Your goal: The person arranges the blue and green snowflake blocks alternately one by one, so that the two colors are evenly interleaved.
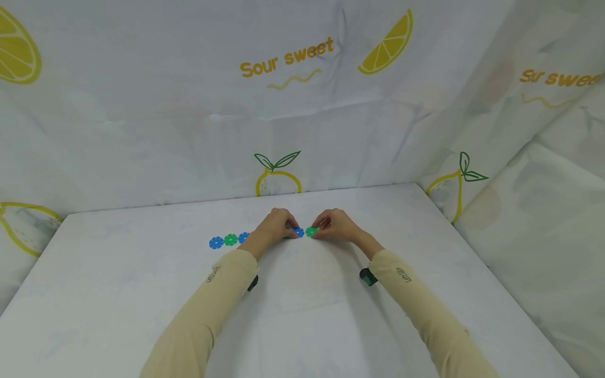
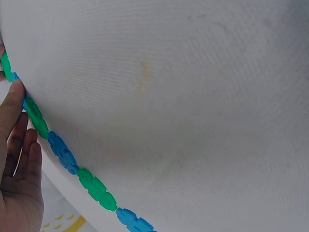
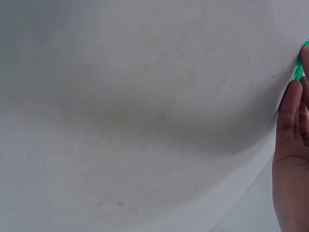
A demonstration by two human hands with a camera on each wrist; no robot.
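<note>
A row of blue and green notched plastic snowflake discs lies on the white table. Its left end shows a blue disc (image 1: 216, 242), a green disc (image 1: 230, 240) and another blue disc (image 1: 243, 237); my left hand (image 1: 275, 226) and wrist hide part of the row. Thumb and fingers of that hand pinch a blue disc (image 1: 300, 232) at the right end. Facing it, my right hand (image 1: 338, 226) pinches a green disc (image 1: 310, 231) by its right side. A small gap seems to separate these two discs. In the left wrist view, discs alternate in a linked chain, including a green disc (image 2: 96, 188).
The white table (image 1: 302, 325) meets a white curtain (image 1: 189, 142) printed with lemons along its back edge. More fabric (image 1: 543, 220) hangs at the right. Dark bands (image 1: 368, 276) sit at the wrists, below the beige sleeves.
</note>
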